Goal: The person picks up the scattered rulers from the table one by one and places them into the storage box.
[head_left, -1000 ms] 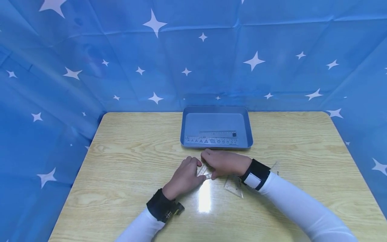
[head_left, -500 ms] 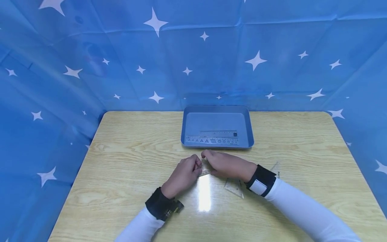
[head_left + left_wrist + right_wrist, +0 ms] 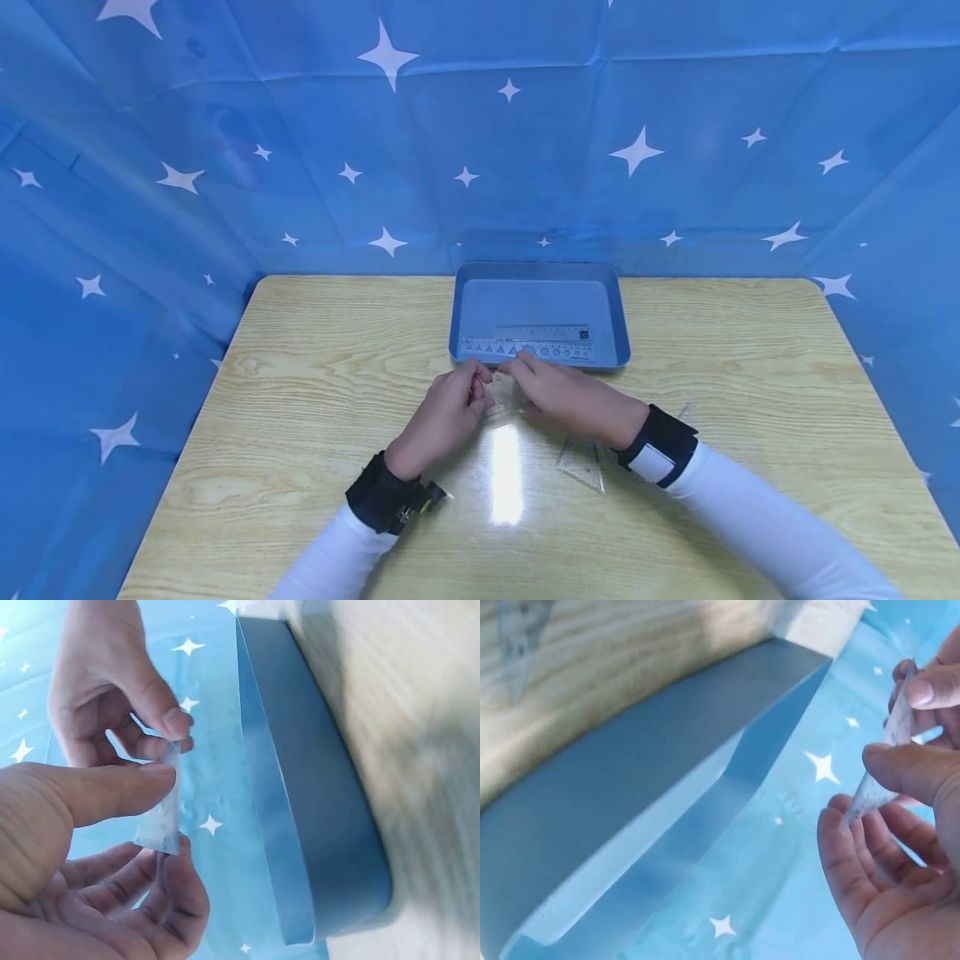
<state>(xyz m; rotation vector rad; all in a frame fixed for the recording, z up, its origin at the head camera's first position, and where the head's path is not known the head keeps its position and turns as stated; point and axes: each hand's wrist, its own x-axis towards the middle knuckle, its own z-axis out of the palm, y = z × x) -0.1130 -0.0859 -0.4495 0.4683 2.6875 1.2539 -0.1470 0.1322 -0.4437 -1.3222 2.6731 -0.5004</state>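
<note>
In the head view my left hand and right hand meet at the near edge of the blue tray. Between them they pinch a small clear plastic measuring piece with printed marks. Seen from the left wrist, the thumb lies across the piece with fingertips at its lower edge, while the other hand pinches its upper end. In the right wrist view the same piece appears tilted and nearly edge-on, partly covered by thumbs. Its full outline is hidden by the fingers.
Two clear rulers, one plain and one with cut-out shapes, lie in the tray. A clear set square lies on the wooden table under the right wrist. Another clear piece shows beyond the wristband. A blue star-patterned cloth hangs behind.
Both hands have moved forward toward the tray's near rim, carrying the clear plastic piece. My right fingertips now overlap the rim in the head view. The rulers in the tray have stayed put.
</note>
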